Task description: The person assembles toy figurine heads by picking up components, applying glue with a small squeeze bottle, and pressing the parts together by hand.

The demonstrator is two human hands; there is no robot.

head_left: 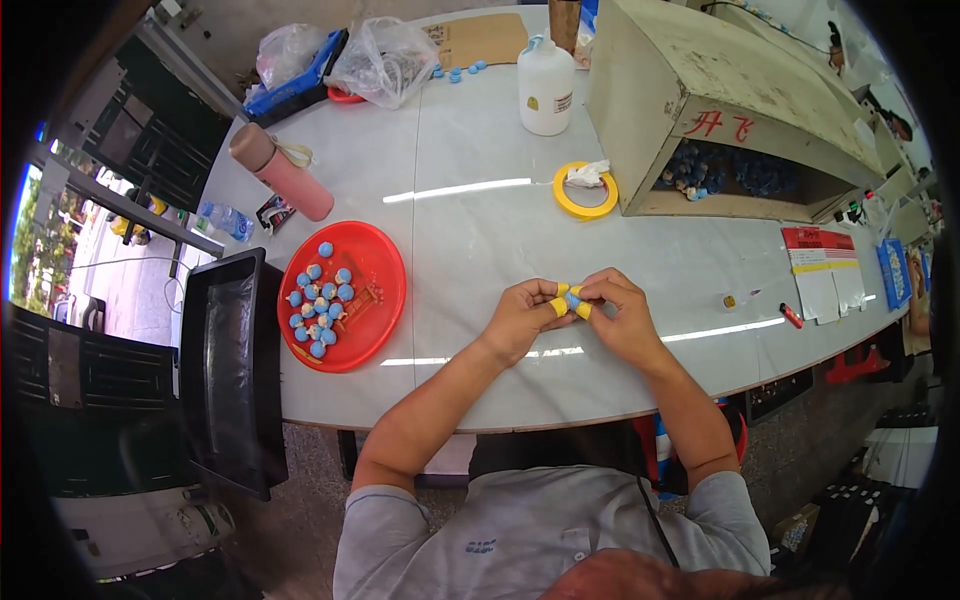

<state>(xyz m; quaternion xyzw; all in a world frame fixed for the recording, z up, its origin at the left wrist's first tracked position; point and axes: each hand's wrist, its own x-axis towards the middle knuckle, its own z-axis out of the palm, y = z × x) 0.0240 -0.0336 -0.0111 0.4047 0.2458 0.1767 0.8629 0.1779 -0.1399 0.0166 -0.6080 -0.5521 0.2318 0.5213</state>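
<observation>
Over the middle of the table, my left hand [520, 318] and my right hand [622, 318] meet with thumbs and fingertips pinched together. Yellow tape or finger covers wrap several of the fingertips. Between them is a small blue piece [573, 300], gripped from both sides and mostly hidden by the fingers. To the left, a round red plate [385, 265] bears several small blue balls [327, 290] with pale bits on them, along with some reddish-brown strips [362, 300].
A pink bottle [295, 185] and a black bin [235, 370] flank the plate. Yellow tape roll [584, 212], white jug [546, 88] and a beige open-fronted box [650, 110] stand beyond my hands. Papers [825, 265] and a red lighter-like object [791, 316] lie right.
</observation>
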